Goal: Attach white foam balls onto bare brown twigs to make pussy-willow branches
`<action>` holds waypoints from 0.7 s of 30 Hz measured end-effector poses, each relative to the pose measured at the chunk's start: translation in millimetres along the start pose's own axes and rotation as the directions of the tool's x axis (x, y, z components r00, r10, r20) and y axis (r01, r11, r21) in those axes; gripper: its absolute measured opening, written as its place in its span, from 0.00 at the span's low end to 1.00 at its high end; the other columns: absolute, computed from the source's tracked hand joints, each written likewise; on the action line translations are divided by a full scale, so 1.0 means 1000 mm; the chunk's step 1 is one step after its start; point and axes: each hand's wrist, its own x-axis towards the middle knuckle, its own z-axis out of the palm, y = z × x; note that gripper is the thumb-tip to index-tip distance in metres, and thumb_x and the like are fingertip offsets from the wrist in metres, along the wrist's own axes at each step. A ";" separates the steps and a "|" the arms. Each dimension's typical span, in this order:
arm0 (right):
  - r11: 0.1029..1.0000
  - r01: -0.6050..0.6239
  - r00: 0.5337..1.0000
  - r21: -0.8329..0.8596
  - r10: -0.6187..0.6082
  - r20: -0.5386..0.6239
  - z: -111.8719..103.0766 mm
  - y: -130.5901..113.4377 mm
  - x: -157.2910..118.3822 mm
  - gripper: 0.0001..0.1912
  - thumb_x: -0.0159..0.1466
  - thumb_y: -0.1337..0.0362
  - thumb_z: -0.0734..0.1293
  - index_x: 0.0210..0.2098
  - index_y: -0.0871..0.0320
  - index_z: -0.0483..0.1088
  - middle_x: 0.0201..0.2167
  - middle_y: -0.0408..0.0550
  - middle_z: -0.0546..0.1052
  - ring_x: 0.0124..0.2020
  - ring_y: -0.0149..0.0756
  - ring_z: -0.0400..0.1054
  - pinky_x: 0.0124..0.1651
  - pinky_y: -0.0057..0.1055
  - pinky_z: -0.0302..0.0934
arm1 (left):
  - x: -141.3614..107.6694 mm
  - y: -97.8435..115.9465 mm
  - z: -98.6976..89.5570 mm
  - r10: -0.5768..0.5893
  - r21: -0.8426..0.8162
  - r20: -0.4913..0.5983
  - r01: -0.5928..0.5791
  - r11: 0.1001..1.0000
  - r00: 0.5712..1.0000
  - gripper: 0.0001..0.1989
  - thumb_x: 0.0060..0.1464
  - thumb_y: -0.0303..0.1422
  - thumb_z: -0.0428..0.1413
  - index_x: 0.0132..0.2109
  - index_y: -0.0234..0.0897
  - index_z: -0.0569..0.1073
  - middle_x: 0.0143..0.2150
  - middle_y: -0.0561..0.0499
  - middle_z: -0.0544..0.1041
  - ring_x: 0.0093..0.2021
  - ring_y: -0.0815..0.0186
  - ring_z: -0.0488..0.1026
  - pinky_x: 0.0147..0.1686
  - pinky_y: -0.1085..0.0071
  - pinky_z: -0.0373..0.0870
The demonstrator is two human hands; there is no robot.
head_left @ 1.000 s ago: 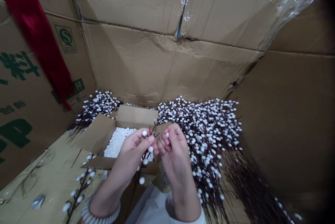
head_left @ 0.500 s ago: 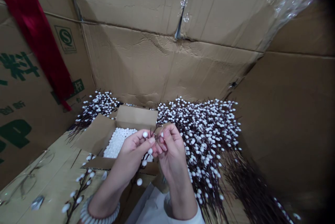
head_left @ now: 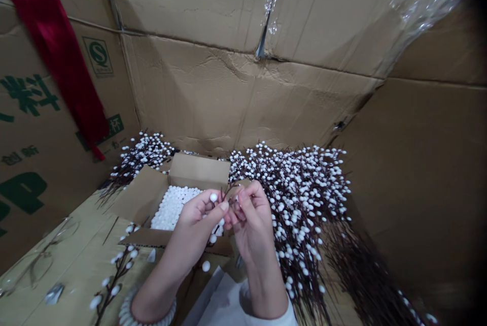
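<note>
My left hand point(head_left: 200, 217) is closed round a brown artificial berry branch point(head_left: 223, 192), gripping it between thumb and fingers. White balls sit along this branch, one of them at the left thumb and others below the hand. My right hand point(head_left: 251, 217) pinches a small white ball point(head_left: 237, 198) at the twig tips, mostly covered by the fingertips. Both hands are close together in front of an open cardboard box point(head_left: 200, 169) filled with loose white balls point(head_left: 173, 206). Part of the held branch is hidden behind the left forearm.
A large heap of white-berried branches point(head_left: 297, 184) lies to the right, beside bare dark stems point(head_left: 365, 270). Another bunch point(head_left: 142, 151) lies behind the box. One branch point(head_left: 117, 270), eyeglasses point(head_left: 40, 260) and a small silvery piece point(head_left: 54, 293) lie at the left. Cardboard walls point(head_left: 198, 82) surround the work surface.
The white ball at my right fingertips shows less than before, and more twig tips stand up between my hands. Both hands stay almost in place.
</note>
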 end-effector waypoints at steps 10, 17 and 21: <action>0.997 0.055 0.999 -0.048 -0.055 0.002 -0.001 -0.001 -0.001 0.21 0.52 0.58 0.77 0.22 0.57 0.60 0.19 0.32 0.67 0.13 0.21 0.62 0.13 0.17 0.57 | -0.003 0.005 0.006 0.018 -0.043 -0.049 -0.021 0.999 0.999 0.10 0.51 0.35 0.59 0.25 0.38 0.70 0.20 0.56 0.69 0.22 0.70 0.65 0.21 0.77 0.61; 0.996 0.068 0.998 -0.060 -0.068 0.010 -0.002 -0.001 -0.001 0.20 0.52 0.58 0.77 0.22 0.57 0.61 0.20 0.33 0.67 0.14 0.21 0.62 0.15 0.17 0.56 | -0.004 0.003 0.008 0.030 -0.050 -0.069 -0.033 0.998 0.997 0.09 0.51 0.34 0.59 0.26 0.38 0.70 0.20 0.57 0.69 0.21 0.71 0.64 0.20 0.78 0.60; 0.996 0.077 0.997 -0.049 -0.077 0.014 -0.001 0.000 -0.001 0.20 0.52 0.58 0.77 0.21 0.57 0.62 0.19 0.33 0.67 0.14 0.21 0.62 0.15 0.17 0.56 | -0.004 0.002 0.008 0.045 -0.048 -0.089 -0.050 0.998 0.995 0.08 0.51 0.34 0.60 0.26 0.38 0.71 0.20 0.57 0.69 0.23 0.70 0.66 0.24 0.76 0.63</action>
